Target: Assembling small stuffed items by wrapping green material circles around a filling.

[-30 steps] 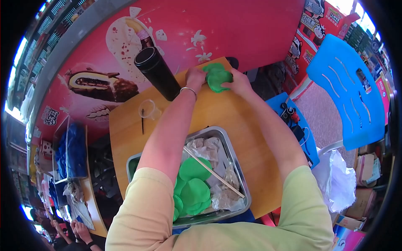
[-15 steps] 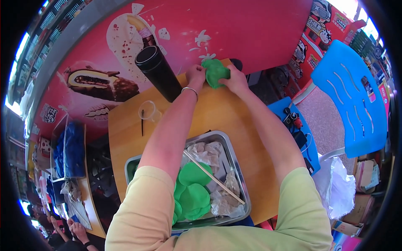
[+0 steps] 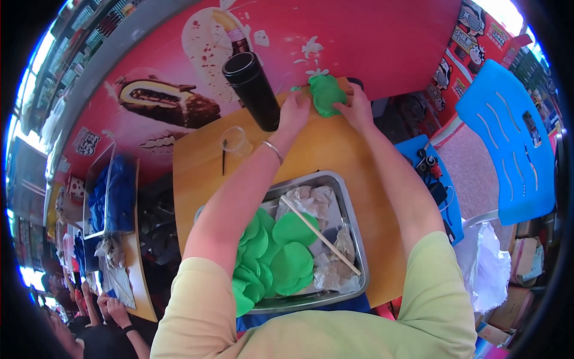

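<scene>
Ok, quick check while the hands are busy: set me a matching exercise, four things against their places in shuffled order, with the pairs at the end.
Things
1. wooden stick
2. black tumbler
3. blue chair
4. green ruffled piece

Places
A. at the far end of the table, between the left hand and the right hand
B. off the table, to its right
C. slanting across the metal tray
D. standing on the table, just left of the left hand

Pairs
1-C, 2-D, 3-B, 4-A
</scene>
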Demonstrator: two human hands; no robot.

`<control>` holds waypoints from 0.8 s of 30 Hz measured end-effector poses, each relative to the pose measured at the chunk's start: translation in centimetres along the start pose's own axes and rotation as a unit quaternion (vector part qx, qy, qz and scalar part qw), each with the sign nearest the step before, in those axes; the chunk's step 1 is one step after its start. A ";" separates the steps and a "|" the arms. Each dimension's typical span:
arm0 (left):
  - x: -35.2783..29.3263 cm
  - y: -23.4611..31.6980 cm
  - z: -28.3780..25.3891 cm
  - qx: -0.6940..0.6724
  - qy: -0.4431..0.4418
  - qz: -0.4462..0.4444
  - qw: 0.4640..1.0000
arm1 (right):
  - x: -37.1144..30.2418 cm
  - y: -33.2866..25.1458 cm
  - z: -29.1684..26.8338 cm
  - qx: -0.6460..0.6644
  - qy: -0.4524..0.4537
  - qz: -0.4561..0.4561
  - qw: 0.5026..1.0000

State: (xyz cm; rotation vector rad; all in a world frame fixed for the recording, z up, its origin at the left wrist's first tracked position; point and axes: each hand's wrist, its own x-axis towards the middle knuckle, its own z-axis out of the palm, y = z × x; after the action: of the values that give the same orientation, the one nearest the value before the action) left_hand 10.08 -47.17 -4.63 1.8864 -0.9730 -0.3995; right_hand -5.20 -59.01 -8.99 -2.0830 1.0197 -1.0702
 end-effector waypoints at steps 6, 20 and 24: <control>-9.5 0.7 -8.8 -0.028 -0.144 0.190 0.971 | -2.5 0.0 -0.9 -0.040 0.068 -0.027 0.997; -36.1 -2.6 -28.3 -0.137 0.007 0.036 0.990 | -10.7 -2.5 -6.5 -0.065 -0.025 0.013 0.997; -39.6 -1.4 -29.8 -0.175 0.045 0.012 0.984 | -13.8 -4.6 -7.2 -0.007 -0.069 -0.018 0.997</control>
State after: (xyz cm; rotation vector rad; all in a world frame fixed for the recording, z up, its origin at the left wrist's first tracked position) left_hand 4.42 1.32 4.24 1.5603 -0.8060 -0.4374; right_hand -14.93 -46.15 -7.41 -2.1613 0.9268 -0.9255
